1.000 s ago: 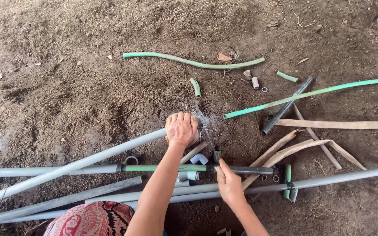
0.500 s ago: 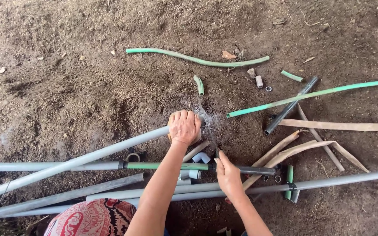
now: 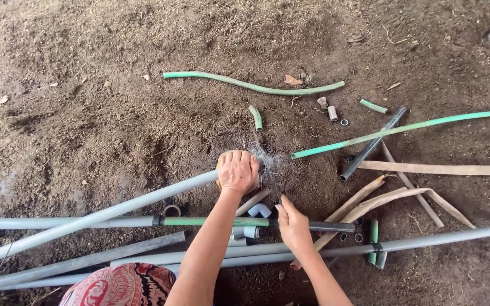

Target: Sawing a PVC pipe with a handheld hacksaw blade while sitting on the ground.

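The left hand [image 3: 237, 171] was clamped on the end of a long grey pipe [image 3: 103, 215], steadying it on the dirt floor [image 3: 86, 102]. The right hand [image 3: 294, 226] was closed on a hacksaw [image 3: 269, 173], its blade lying across that pipe end, amid pale sawdust.

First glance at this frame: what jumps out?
The two bare hands at centre: the left hand clamps the end of a long grey pipe running off to the lower left, while the right hand holds a thin saw-like blade at that pipe end. Around them, grey and green pipes lie scattered on bare dirt.
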